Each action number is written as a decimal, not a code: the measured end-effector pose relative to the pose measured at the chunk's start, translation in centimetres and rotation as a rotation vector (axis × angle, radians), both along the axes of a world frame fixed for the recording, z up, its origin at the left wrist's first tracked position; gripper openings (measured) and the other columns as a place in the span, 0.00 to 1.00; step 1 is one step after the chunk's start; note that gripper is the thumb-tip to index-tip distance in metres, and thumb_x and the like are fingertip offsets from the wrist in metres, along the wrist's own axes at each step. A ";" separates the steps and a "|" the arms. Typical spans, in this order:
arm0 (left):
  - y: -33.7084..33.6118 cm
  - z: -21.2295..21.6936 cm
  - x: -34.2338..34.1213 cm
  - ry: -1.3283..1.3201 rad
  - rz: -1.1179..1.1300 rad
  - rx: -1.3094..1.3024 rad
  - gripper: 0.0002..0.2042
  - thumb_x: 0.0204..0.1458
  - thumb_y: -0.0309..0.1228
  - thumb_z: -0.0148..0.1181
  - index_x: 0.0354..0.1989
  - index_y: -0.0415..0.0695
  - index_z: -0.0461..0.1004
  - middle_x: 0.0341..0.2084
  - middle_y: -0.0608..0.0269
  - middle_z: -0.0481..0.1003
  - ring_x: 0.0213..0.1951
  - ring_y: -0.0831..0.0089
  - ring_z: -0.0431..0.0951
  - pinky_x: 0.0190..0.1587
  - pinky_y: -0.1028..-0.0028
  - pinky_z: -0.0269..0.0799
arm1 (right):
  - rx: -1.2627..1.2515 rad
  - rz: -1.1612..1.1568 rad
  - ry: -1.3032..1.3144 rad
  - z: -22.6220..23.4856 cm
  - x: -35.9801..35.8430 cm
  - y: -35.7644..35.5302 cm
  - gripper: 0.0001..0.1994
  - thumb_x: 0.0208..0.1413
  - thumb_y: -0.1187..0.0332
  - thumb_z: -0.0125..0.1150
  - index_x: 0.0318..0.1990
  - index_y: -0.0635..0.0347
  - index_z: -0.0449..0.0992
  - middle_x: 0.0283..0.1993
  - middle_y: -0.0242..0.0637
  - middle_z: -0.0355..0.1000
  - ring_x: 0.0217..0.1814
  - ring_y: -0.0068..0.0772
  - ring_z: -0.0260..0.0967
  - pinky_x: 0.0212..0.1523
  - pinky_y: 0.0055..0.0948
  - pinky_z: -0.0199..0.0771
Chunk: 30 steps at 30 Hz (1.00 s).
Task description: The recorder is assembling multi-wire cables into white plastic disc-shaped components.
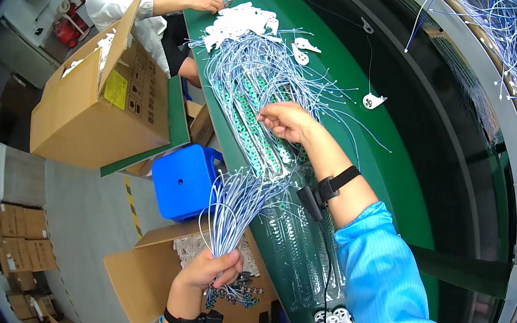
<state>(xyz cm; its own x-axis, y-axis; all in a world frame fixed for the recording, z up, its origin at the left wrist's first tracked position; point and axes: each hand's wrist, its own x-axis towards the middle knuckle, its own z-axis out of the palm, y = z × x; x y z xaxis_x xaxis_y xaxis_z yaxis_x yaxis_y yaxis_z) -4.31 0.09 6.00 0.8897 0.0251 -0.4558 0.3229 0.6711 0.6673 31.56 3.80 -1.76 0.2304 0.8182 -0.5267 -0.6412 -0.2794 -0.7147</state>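
Note:
A thick bundle of thin blue and white wires (235,214) is gripped in my left hand (212,268), its fingers wrapped round it. Small dark parts (234,294) hang from the bundle's lower end, while the loose ends fan out toward the table. Farther off, my right hand (286,121) is over a heap of similar wires (239,61) with rows of small green parts (252,131). Its thumb and fingers are pinched together at the heap; what lies between them, if anything, is too small to make out.
Clear plastic trays (299,252) lie on the green table (396,160). White plastic parts (244,24) are piled beyond the wires. A blue stool (181,181), an open cardboard box (140,270) and a large carton (100,101) stand left. Another person (132,4) works at the far end.

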 end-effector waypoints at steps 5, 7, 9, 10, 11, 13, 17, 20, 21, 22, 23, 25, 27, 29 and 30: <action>0.2 -0.8 0.0 -0.020 0.230 -0.048 0.15 0.64 0.41 0.43 0.30 0.44 0.70 0.05 0.69 0.59 0.09 0.80 0.54 0.18 0.77 0.54 | -0.151 0.028 -0.270 2.1 0.3 -1.0 0.05 0.51 0.72 0.57 0.31 0.66 0.74 0.26 0.34 0.73 0.23 0.16 0.67 0.13 0.12 0.54; 0.0 -1.0 0.6 -0.035 0.310 -0.094 0.16 0.64 0.41 0.42 0.30 0.45 0.70 0.05 0.69 0.58 0.09 0.80 0.53 0.18 0.77 0.53 | -0.089 0.027 -0.270 2.0 1.4 -1.7 0.05 0.49 0.71 0.58 0.31 0.64 0.76 0.23 0.31 0.70 0.19 0.16 0.63 0.12 0.14 0.54; -0.3 -1.3 0.7 -0.071 0.349 -0.081 0.16 0.64 0.41 0.40 0.30 0.46 0.69 0.05 0.70 0.57 0.09 0.79 0.52 0.18 0.77 0.52 | 0.079 -0.028 -0.137 2.4 2.6 -2.2 0.06 0.48 0.70 0.60 0.31 0.63 0.77 0.22 0.30 0.69 0.16 0.17 0.60 0.12 0.16 0.54; -0.5 -1.6 0.6 -0.101 0.375 -0.089 0.16 0.65 0.41 0.40 0.31 0.46 0.69 0.05 0.70 0.57 0.09 0.79 0.52 0.18 0.77 0.52 | -0.004 0.012 -0.217 2.4 2.1 -2.3 0.06 0.46 0.70 0.61 0.29 0.63 0.77 0.19 0.30 0.67 0.14 0.17 0.57 0.10 0.17 0.51; -0.6 -1.7 0.6 -0.132 0.400 -0.096 0.16 0.65 0.40 0.40 0.31 0.46 0.69 0.05 0.70 0.57 0.09 0.79 0.52 0.18 0.77 0.52 | -0.088 0.052 -0.297 2.3 1.5 -2.5 0.06 0.44 0.69 0.63 0.27 0.63 0.78 0.17 0.30 0.66 0.11 0.17 0.54 0.09 0.19 0.49; -0.8 -1.6 0.9 -0.147 0.425 -0.120 0.16 0.65 0.40 0.39 0.31 0.45 0.69 0.05 0.69 0.57 0.09 0.79 0.53 0.18 0.77 0.52 | -0.194 0.179 -0.569 2.4 1.3 -2.9 0.05 0.43 0.70 0.61 0.26 0.63 0.78 0.13 0.31 0.63 0.10 0.17 0.53 0.09 0.20 0.47; -1.1 -1.2 2.7 -0.143 0.377 -0.001 0.16 0.65 0.40 0.39 0.31 0.45 0.69 0.05 0.69 0.57 0.09 0.79 0.53 0.17 0.76 0.51 | -0.289 0.269 -0.522 3.0 1.6 -3.6 0.04 0.44 0.71 0.60 0.25 0.63 0.77 0.14 0.31 0.65 0.11 0.16 0.53 0.09 0.19 0.46; -1.0 -0.8 3.0 -0.194 0.394 0.021 0.16 0.65 0.41 0.40 0.31 0.44 0.68 0.05 0.69 0.58 0.09 0.79 0.53 0.16 0.76 0.51 | -0.161 -0.019 -0.212 2.4 2.9 -3.4 0.05 0.47 0.71 0.58 0.26 0.63 0.75 0.21 0.31 0.70 0.14 0.16 0.57 0.10 0.21 0.50; -1.0 -0.6 2.9 -0.213 0.397 0.009 0.16 0.65 0.41 0.40 0.31 0.44 0.68 0.05 0.69 0.58 0.09 0.79 0.53 0.16 0.76 0.51 | -0.218 -0.003 -0.308 2.6 2.9 -3.5 0.05 0.47 0.71 0.58 0.28 0.63 0.75 0.23 0.32 0.71 0.14 0.17 0.56 0.10 0.21 0.51; -0.9 -0.1 2.5 -0.227 0.384 0.035 0.16 0.65 0.41 0.38 0.31 0.45 0.68 0.04 0.71 0.57 0.08 0.79 0.52 0.17 0.76 0.51 | -0.276 0.014 -0.404 2.9 2.9 -3.5 0.05 0.47 0.70 0.58 0.30 0.63 0.75 0.24 0.32 0.71 0.13 0.17 0.56 0.10 0.22 0.52; -1.0 1.0 1.6 -0.241 0.371 0.063 0.17 0.65 0.42 0.36 0.31 0.46 0.67 0.04 0.72 0.56 0.08 0.79 0.51 0.18 0.76 0.51 | -0.333 0.030 -0.500 3.3 2.9 -3.5 0.06 0.47 0.70 0.58 0.31 0.63 0.75 0.26 0.33 0.72 0.13 0.18 0.56 0.10 0.22 0.52; -1.2 3.1 1.1 -0.342 0.297 0.133 0.18 0.66 0.44 0.33 0.32 0.47 0.66 0.03 0.75 0.55 0.07 0.80 0.50 0.19 0.75 0.52 | -0.276 -0.053 -0.607 1.5 4.3 -4.8 0.11 0.50 0.67 0.59 0.38 0.64 0.75 0.28 0.33 0.72 0.18 0.18 0.63 0.14 0.21 0.58; -1.1 5.1 -0.3 -0.438 0.271 0.160 0.18 0.66 0.44 0.31 0.33 0.48 0.65 0.03 0.77 0.56 0.07 0.80 0.50 0.19 0.75 0.52 | -0.203 -0.117 -0.726 2.9 2.3 -6.5 0.15 0.49 0.67 0.60 0.42 0.68 0.74 0.31 0.36 0.73 0.20 0.23 0.67 0.20 0.23 0.66; -1.0 7.0 -1.3 -0.527 0.269 0.149 0.18 0.66 0.45 0.29 0.34 0.48 0.63 0.03 0.78 0.59 0.06 0.80 0.51 0.19 0.75 0.53 | -0.053 -0.229 -0.754 1.3 1.4 -9.1 0.14 0.51 0.68 0.59 0.43 0.69 0.73 0.31 0.37 0.73 0.25 0.23 0.70 0.26 0.24 0.70; -1.0 8.2 -2.5 -0.557 0.287 0.149 0.19 0.66 0.45 0.27 0.34 0.48 0.63 0.04 0.79 0.60 0.06 0.81 0.53 0.20 0.75 0.54 | -0.017 -0.202 -0.706 1.4 -0.2 -10.2 0.13 0.52 0.69 0.58 0.43 0.67 0.73 0.32 0.35 0.73 0.26 0.22 0.69 0.27 0.22 0.70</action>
